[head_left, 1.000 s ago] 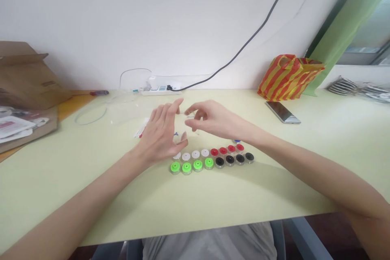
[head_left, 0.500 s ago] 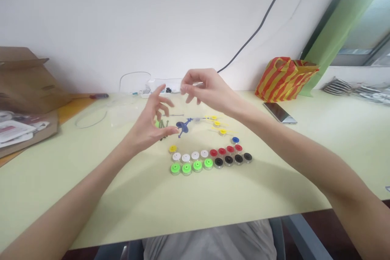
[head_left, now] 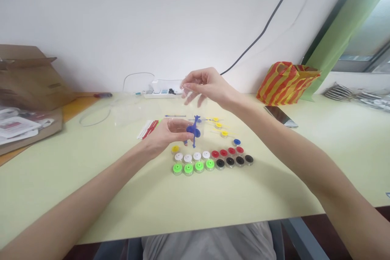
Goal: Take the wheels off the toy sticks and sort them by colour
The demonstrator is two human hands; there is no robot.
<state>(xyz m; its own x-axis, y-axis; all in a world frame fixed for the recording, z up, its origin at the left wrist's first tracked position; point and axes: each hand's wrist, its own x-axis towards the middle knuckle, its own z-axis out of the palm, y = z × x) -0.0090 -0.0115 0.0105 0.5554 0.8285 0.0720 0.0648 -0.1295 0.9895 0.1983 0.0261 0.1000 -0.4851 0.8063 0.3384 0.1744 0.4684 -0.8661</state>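
My left hand (head_left: 170,132) is closed, thumb and fingers pinching blue plastic parts (head_left: 193,131), which look like small discs and thin arrow-shaped pointers. Above them, my right hand (head_left: 202,85) is bent at the wrist with its fingertips pressed together on thin see-through plastic, apparently a clear bag whose outline is faint. In front of the hands stand rows of small round clear pots with coloured tops: green (head_left: 188,167), white (head_left: 197,155), red (head_left: 223,152) and black (head_left: 230,161). A blue-topped piece (head_left: 237,142) and several yellow ones (head_left: 224,134) lie to the right.
Red and white strips (head_left: 148,129) lie left of my left hand. Behind are a power strip (head_left: 161,95) and a blue pointer (head_left: 175,115). A phone (head_left: 280,116) and a striped bag (head_left: 286,83) are on the right, a cardboard box (head_left: 30,77) on the left.
My left hand has moved right and down, closing from an open pose onto the blue parts. Those parts have shifted slightly right. The right hand stays about where it was.
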